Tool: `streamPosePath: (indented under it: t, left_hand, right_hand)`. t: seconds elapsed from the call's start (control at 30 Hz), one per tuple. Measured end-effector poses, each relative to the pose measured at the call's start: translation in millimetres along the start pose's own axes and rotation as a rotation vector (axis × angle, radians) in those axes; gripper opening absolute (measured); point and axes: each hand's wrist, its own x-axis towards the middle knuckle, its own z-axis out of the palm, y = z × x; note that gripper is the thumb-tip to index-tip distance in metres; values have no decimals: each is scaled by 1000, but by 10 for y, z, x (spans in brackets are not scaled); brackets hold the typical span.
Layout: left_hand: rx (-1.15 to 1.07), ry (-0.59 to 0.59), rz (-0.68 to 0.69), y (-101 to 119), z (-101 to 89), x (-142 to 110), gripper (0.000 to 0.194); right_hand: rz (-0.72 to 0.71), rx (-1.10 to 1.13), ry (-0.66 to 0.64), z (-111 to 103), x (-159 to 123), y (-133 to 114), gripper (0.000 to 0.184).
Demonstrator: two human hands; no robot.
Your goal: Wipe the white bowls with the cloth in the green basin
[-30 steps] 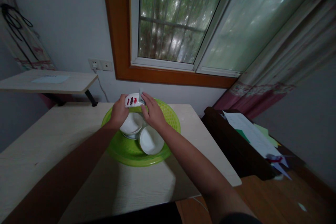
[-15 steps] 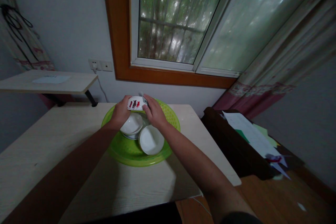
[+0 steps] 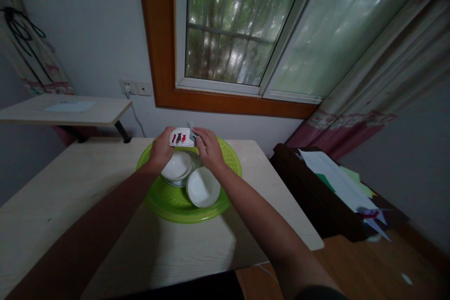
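Note:
My left hand grips the left side of a small white bowl, tipped so that its outer wall with red and dark figures faces me. My right hand is closed at the bowl's right rim, pressing a thin greyish piece that looks like cloth against it. Both hands are above the far half of a lime-green plastic basket. Inside the basket are a white bowl stacked on other white dishware and another white bowl leaning nearer to me.
The basket stands on a pale wooden table. At the left is a raised shelf with a paper sheet. Behind are wall sockets with a plugged-in cable and a window. Right of the table, a dark piece of furniture bears papers.
The bowl has shifted slightly right and stays gripped. My right hand has slid a little right along its rim, uncovering more of the greyish piece. The basket and its bowls have not moved.

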Motion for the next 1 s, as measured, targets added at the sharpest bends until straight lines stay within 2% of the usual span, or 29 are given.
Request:
streamPosePath:
  t: [0.1, 0.23, 0.3, 0.43, 0.6, 0.7, 0.83, 1.0]
  left_hand:
    - [-57, 47, -3, -20, -17, 5, 45]
    - [-80, 43, -7, -46, -17, 12, 46]
    - [-77, 25, -8, -61, -3, 17, 45]
    - [-60, -1, -7, -68, 21, 25, 43]
    - [-33, -62, 23, -18, 2, 12, 40]
    - [-14, -73, 58, 0, -18, 0, 38]
    - [16, -37, 20, -1, -31, -4, 39]
    - [-9, 20, -6, -12, -40, 3, 47]
  right_hand:
    - [128, 44, 66, 2, -10, 118, 32]
    - [224, 75, 68, 38, -31, 215, 29]
    - [201, 77, 65, 42, -32, 217, 28]
    - [27, 12, 41, 11, -19, 140, 28]
    - [-168, -61, -65, -2, -22, -18, 34]
    - [-235, -79, -132, 13, -25, -89, 36]
    - [-209, -85, -138, 11, -7, -120, 36]
    - [-37, -34, -33, -1, 1, -20, 33]
